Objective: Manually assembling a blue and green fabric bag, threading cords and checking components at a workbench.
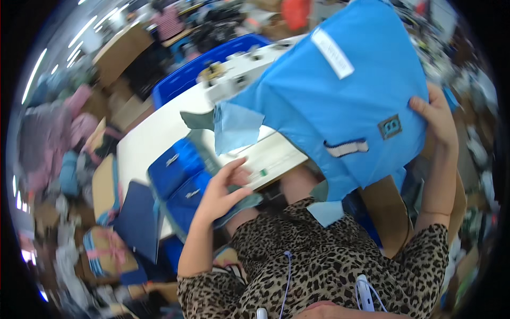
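Note:
My right hand (436, 114) grips the right edge of a large bright-blue fabric bag panel (303, 95), thumb on its front, and holds it up over the table and my lap. The panel carries a white label (333, 53), a small dark square patch (390, 127) and a short loop strap (346, 148). Pale-blue flaps with grey-green tabs stick out at its left and lower corners. My left hand (226, 191) is empty, fingers curved and apart. It hovers beside a darker blue fabric piece with pockets (172, 167) lying on the table's left part.
A white sewing machine (234, 74) stands on the white table (139, 137), partly behind the panel. Behind it is a blue plastic bin (183, 78). Bundled fabric pieces (109, 250) lie at the left; cardboard (387, 210) stands by my right side. Heaps of cloth surround the table.

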Demonstrator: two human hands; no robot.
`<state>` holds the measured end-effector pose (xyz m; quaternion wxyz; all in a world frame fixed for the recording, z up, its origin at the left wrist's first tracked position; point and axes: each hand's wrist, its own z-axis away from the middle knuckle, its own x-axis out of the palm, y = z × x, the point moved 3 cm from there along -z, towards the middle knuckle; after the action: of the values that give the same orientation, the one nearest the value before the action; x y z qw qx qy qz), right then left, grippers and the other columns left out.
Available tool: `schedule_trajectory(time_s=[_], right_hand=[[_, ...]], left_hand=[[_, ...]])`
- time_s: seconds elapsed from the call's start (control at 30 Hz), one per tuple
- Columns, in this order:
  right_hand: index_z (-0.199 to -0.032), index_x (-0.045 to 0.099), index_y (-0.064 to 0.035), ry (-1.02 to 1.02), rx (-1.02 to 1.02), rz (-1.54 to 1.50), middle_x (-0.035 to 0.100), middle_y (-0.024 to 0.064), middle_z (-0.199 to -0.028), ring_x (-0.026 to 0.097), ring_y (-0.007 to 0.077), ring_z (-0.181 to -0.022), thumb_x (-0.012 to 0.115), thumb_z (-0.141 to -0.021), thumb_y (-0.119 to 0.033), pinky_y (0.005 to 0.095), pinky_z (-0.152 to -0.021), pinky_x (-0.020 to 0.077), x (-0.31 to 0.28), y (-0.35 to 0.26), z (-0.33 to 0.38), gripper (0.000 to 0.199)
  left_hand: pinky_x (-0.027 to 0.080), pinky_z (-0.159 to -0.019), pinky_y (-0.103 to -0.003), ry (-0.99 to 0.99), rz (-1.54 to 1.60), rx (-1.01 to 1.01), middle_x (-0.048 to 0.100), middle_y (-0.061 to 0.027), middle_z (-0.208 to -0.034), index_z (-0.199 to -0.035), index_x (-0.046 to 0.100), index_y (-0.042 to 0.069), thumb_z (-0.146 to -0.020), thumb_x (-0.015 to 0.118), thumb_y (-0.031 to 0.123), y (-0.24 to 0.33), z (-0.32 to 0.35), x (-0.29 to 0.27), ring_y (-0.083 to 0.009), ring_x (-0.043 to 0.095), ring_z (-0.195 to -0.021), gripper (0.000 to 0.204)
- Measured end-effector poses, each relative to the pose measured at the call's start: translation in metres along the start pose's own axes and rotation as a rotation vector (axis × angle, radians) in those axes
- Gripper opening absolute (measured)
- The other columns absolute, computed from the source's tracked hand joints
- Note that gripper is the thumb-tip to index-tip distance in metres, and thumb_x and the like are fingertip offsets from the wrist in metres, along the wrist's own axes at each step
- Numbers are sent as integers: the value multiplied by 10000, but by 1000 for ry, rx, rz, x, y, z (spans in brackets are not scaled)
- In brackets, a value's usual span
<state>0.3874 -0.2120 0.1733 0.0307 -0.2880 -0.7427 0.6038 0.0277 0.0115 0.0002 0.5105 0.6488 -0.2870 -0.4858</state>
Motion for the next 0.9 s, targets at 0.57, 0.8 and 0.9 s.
schedule_trajectory(time_s=[0.57, 0.8, 0.9], right_hand=[[-1098, 568, 32, -771, -896, 449, 487, 60, -817, 510, 154, -651, 580, -679, -111, 224, -483, 433, 310, -15, 85, 443], [-1089, 573, -14, -1103, -746, 241, 534, 83, -958, 573, 218, -792, 707, -684, -205, 284, -631, 494, 336, -1, 97, 467], [-1056, 575, -16, -906, -714, -106, 567, 102, -967, 580, 257, -859, 689, -735, -237, 338, -741, 496, 328, -1, 69, 406]], left_hand=[[270, -1056, -491, 475, 1436, 446, 413, -187, -1350, -1327, 400, 48, -807, 485, 639, 21, 84, -17, -322, 376, -1261, 791], [452, -930, -372, 528, 915, -252, 542, -147, -1214, -1325, 388, 14, -788, 575, 50, 6, 123, -46, -253, 564, -1076, 570], [433, -952, -371, 524, 963, -252, 530, -147, -1234, -1327, 383, 3, -732, 562, -42, 14, 129, -44, -255, 543, -1114, 623]])
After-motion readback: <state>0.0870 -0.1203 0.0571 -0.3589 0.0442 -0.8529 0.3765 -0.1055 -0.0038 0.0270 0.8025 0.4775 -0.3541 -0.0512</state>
